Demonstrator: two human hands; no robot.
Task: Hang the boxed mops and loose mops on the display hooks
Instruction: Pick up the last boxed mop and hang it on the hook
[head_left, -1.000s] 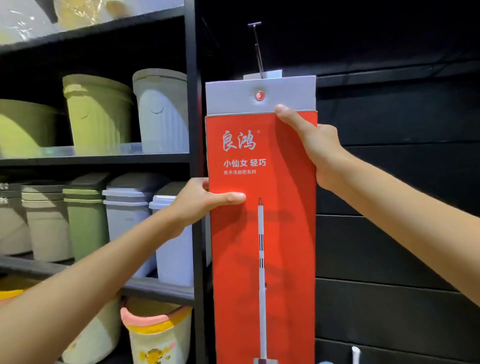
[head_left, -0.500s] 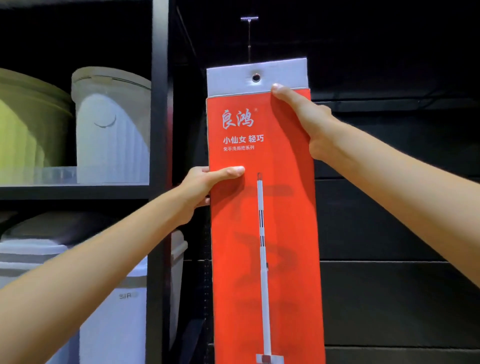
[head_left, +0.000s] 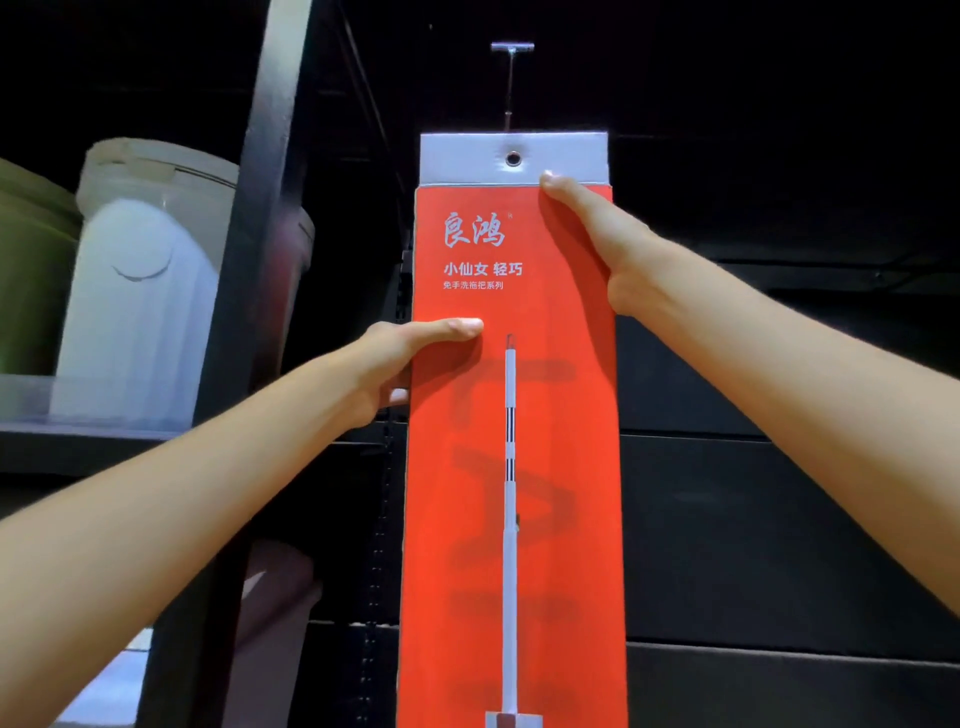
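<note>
A tall red mop box (head_left: 550, 467) with a white top flap and a metal eyelet (head_left: 513, 158) stands upright before the black wall. My left hand (head_left: 410, 358) grips its left edge, thumb across the red front. My right hand (head_left: 608, 244) grips the upper right edge, thumb tip just under the white flap. A metal display hook (head_left: 511, 78) juts from the wall directly above the flap; the eyelet sits below the hook's tip and is not on it.
A black shelf upright (head_left: 249, 260) runs down the left of the box. White (head_left: 140, 270) and green (head_left: 26, 270) plastic bins stand on the shelf to the left. Dark slat wall (head_left: 779, 519) fills the right side.
The box has been lifted with both hands holding it the same way; its eyelet has come off the hook rod and now sits below the hook. The view has closed in.
</note>
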